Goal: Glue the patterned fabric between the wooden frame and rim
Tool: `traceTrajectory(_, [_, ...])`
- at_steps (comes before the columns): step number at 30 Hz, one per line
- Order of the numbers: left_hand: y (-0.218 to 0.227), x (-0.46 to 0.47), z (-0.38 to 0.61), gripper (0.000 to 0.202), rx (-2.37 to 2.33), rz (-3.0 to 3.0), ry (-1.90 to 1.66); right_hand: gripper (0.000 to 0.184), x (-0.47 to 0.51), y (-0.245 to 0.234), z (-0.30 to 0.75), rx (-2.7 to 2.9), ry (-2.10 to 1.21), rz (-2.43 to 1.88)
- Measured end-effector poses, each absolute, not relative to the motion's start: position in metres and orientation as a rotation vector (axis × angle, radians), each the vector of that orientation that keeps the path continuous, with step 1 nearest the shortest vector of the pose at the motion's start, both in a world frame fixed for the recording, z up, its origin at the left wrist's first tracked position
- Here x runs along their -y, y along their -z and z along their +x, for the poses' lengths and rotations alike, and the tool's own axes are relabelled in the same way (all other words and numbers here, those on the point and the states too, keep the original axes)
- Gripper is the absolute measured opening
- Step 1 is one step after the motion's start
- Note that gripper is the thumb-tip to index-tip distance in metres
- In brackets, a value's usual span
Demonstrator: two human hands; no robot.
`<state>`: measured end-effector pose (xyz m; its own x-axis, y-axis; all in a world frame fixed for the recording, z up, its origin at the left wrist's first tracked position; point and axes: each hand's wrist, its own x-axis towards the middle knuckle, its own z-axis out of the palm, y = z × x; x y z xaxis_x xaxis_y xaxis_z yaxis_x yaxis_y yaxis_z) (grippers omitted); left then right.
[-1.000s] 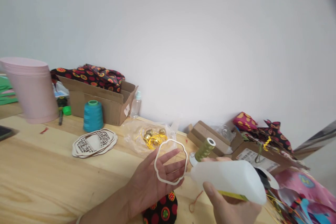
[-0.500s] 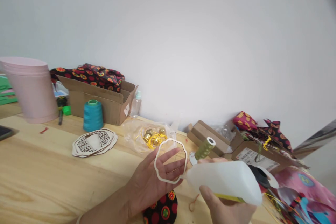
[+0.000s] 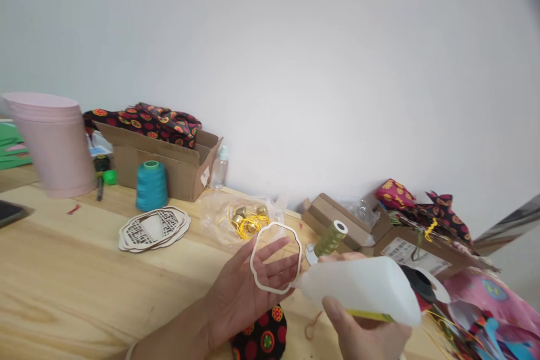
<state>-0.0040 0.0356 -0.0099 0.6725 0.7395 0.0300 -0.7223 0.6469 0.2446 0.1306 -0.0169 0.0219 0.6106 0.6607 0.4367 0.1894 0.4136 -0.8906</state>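
Thin white bracelet (image 3: 129, 350) on left arm (image 3: 169, 337)

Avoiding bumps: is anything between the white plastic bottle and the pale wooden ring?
Nothing visible: the white plastic bottle, in the right hand, nearly meets the pale wooden ring on the open left hand.

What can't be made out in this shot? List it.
Head view:
- Tip of the white plastic bottle: lost against the left hand.
- Bottle's label: covered by the right hand.
- Black disc: partly behind the bottle.
- Patterned fabric: cut off by the bottom edge.
- Dark flat device: cut off by the left edge.
- Carton's printed label: too small to read.
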Motion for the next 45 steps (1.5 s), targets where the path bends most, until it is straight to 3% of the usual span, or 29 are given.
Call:
traceTrajectory(7, [0.011, -0.034, -0.003, 0.063, -0.082, 0.254, -0.848, 0.042, 0.017, -0.02, 0.127, 0.88, -0.35, -1.14])
traceTrajectory(14, [0.011, -0.036, -0.002, 0.063, -0.092, 0.264, -0.864, 0.05, 0.018, -0.012, 0.132, 0.942, -0.398, -1.129])
traceTrajectory(28, [0.01, -0.035, -0.002, 0.063, -0.091, 0.271, -0.855, 0.036, 0.011, -0.024, 0.134, 0.904, -0.462, -1.051])
traceTrajectory(45, [0.013, -0.038, -0.003, 0.063, -0.077, 0.224, -0.905, 0.043, 0.006, -0.017, 0.142, 0.798, -0.447, -1.062])
